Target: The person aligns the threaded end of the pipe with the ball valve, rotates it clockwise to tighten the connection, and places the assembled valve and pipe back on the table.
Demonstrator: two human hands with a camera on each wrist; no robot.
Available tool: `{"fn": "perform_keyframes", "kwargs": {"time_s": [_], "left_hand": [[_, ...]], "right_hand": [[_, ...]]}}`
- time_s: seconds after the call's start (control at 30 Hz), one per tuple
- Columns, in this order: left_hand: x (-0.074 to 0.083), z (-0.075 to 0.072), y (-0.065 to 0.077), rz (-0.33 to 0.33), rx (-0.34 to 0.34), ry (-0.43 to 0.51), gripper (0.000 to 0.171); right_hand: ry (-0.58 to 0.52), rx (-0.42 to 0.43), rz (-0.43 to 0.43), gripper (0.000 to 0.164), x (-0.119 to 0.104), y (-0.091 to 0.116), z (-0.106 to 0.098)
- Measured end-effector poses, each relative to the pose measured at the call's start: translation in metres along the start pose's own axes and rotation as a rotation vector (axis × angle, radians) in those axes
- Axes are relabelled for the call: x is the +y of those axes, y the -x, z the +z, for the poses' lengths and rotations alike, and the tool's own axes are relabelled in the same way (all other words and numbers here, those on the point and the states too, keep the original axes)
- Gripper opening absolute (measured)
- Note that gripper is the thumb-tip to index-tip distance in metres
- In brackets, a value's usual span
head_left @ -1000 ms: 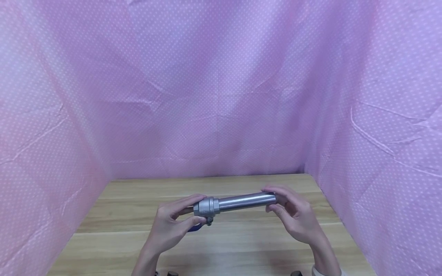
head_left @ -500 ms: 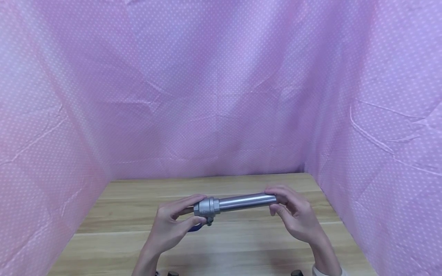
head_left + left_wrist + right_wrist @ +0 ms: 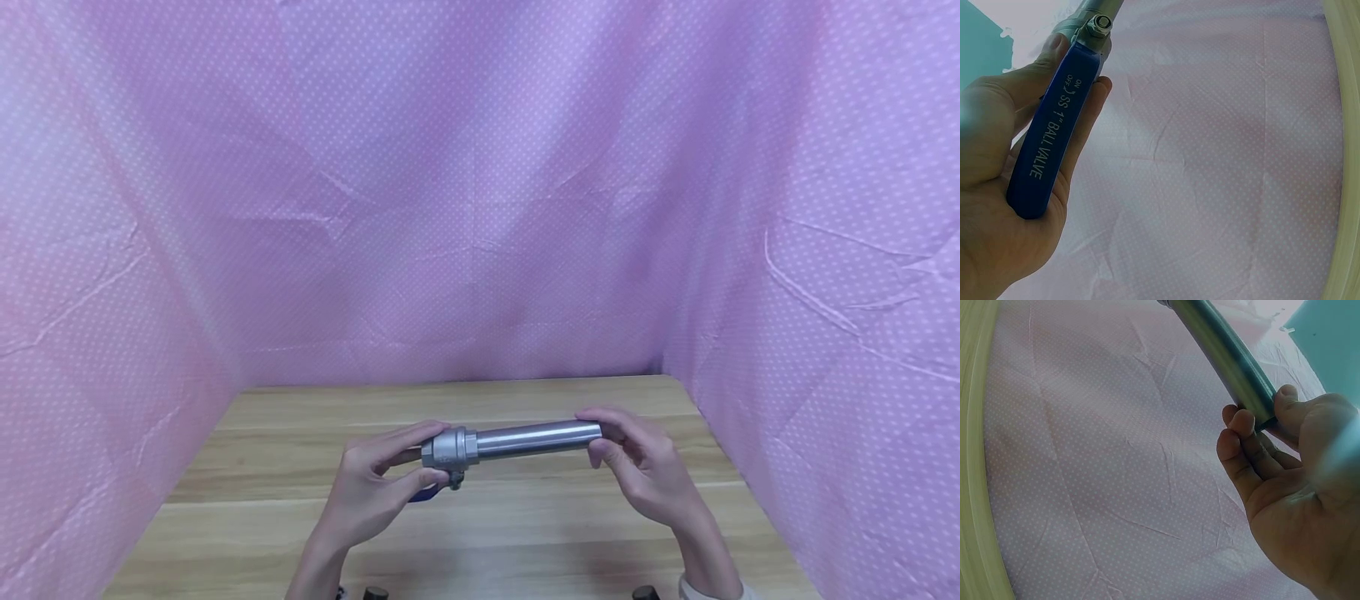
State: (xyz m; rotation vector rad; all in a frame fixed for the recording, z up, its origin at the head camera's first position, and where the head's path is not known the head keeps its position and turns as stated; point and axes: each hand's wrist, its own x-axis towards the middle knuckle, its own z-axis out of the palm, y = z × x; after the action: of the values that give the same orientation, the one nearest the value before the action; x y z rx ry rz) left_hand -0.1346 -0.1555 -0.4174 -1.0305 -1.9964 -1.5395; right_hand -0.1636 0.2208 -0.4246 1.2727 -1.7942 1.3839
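Note:
A silver ball valve [image 3: 448, 450] is held by my left hand [image 3: 378, 483], its thumb on the near side and fingers on the far side. Its blue lever handle [image 3: 1054, 134], lettered "SS 1" BALL VALVE" with ON and OFF marks, lies along the palm in the left wrist view. From the valve's right end runs a smooth steel pipe [image 3: 536, 439], tilted slightly up to the right. My right hand [image 3: 648, 467] pinches the pipe's free end between thumb and fingers. How deep the pipe sits in the valve is hidden.
A wooden table [image 3: 262, 533] lies below the hands. Pink dotted cloth [image 3: 472, 208] hangs behind it and along both sides. Two dark round-topped objects [image 3: 645, 592] show at the bottom edge, one left and one right.
The right thumb and fingers have shifted slightly on the pipe's end, the thumb moving a little to the right. The left hand and valve stay nearly still.

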Motion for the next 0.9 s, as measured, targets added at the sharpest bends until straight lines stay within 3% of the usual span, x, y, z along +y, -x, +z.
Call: {"fn": "perform_keyframes", "kwargs": {"time_s": [0.23, 0.53, 0.9], "left_hand": [[-0.0012, -0.0007, 0.0004, 0.015, 0.002, -0.010, 0.058], [-0.0017, -0.0004, -0.0009, 0.017, 0.006, -0.017, 0.057], [-0.0004, 0.0003, -0.0014, 0.009, 0.009, -0.019, 0.057]], "right_hand": [[0.002, -0.022, -0.004, 0.031, 0.0016, 0.0006, -0.0004], [-0.032, -0.025, 0.109, 0.057, -0.0075, -0.0015, -0.0010], [-0.126, -0.026, 0.020, 0.062, -0.0034, -0.0028, 0.0008]]}}
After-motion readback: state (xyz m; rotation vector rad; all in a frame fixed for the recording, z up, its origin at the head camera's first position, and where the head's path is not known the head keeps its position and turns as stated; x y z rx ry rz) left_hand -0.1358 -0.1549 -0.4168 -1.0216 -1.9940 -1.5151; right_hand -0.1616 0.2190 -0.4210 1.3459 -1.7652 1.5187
